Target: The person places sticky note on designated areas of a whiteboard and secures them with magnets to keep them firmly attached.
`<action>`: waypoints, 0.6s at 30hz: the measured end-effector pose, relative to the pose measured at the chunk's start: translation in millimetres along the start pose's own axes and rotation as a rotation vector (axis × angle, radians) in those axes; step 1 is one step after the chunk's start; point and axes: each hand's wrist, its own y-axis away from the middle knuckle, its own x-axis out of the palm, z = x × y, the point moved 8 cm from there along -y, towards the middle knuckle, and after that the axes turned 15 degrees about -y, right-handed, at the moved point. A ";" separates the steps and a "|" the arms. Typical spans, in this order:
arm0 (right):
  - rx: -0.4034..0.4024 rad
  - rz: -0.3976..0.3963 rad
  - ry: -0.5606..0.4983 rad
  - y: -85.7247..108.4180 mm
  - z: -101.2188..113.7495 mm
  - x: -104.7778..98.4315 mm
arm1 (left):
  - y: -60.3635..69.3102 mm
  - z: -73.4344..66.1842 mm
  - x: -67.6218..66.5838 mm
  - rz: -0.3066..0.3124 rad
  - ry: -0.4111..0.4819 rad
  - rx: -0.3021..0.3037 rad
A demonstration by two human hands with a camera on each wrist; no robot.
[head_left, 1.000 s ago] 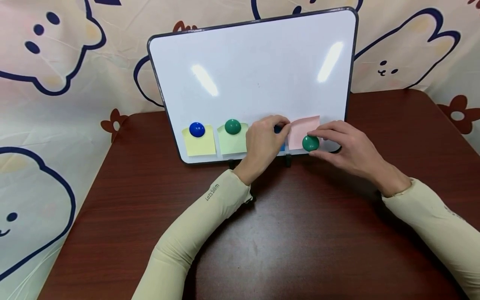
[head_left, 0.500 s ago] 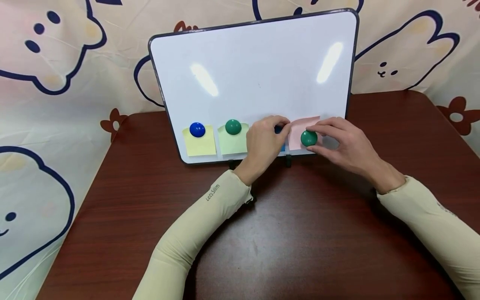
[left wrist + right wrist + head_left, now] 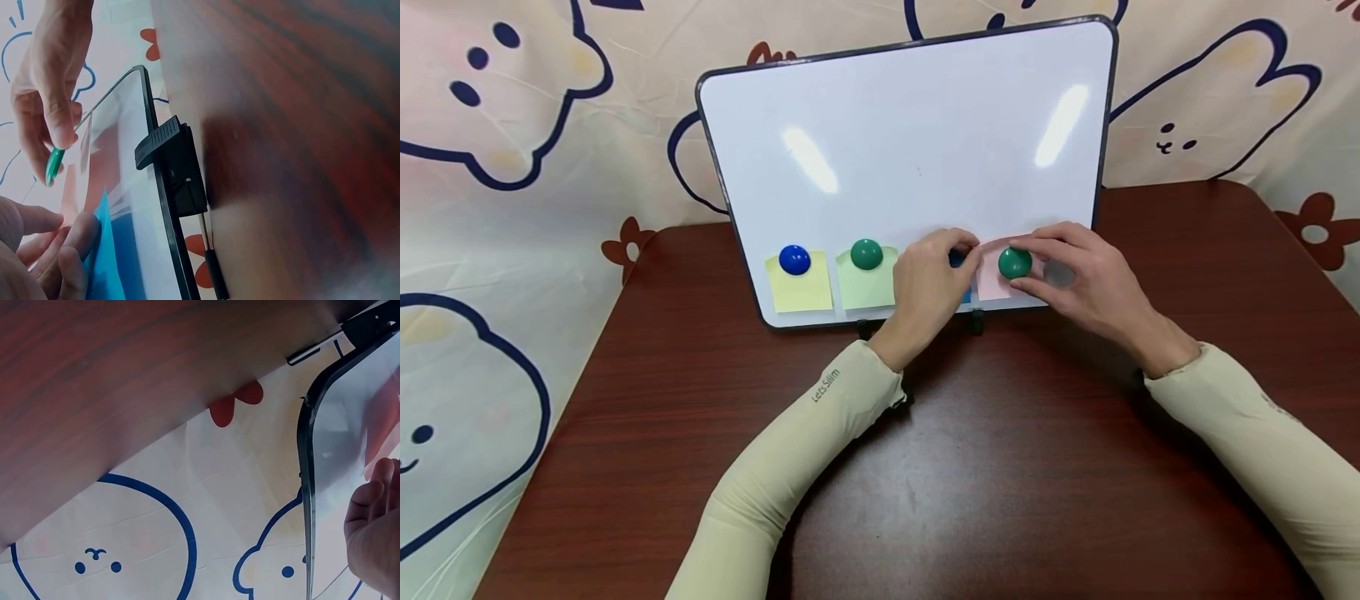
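My right hand (image 3: 1097, 287) pinches a round green magnet (image 3: 1015, 262) between thumb and fingers, in front of a pink sticky note (image 3: 992, 287). In the left wrist view this green magnet (image 3: 54, 164) stands a little off the pink paper. The pink note's left edge is pinched by my left hand (image 3: 928, 279), low on the whiteboard (image 3: 917, 142). Behind that hand a blue sticky note (image 3: 106, 262) is mostly hidden in the head view. To its left, a blue magnet (image 3: 794, 259) sits on a yellow note (image 3: 801, 292), and another green magnet (image 3: 867, 254) on a light green note (image 3: 865, 289).
The whiteboard leans upright on a stand with black clips (image 3: 172, 169). It stands on a dark brown table (image 3: 1000, 483). A cloth with cartoon figures (image 3: 1210, 108) hangs behind and at the left.
My right hand has moved up and slightly left with the green magnet, from the pink note's lower right to its upper middle. My left hand has stayed in place.
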 end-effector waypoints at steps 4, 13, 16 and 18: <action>0.014 -0.006 0.012 -2.9 -2.3 0.9 | -0.2 0.5 -0.3 -0.006 0.002 -0.006; 0.017 -0.064 0.005 -8.1 -4.1 -1.5 | -0.1 0.7 -0.9 -0.023 0.002 -0.002; 0.016 -0.069 0.003 -8.7 -4.6 -1.2 | 0.0 1.0 -0.8 -0.025 0.002 0.001; 0.015 -0.069 -0.002 -9.1 -4.9 -0.8 | -0.1 1.0 -0.5 -0.025 0.001 0.003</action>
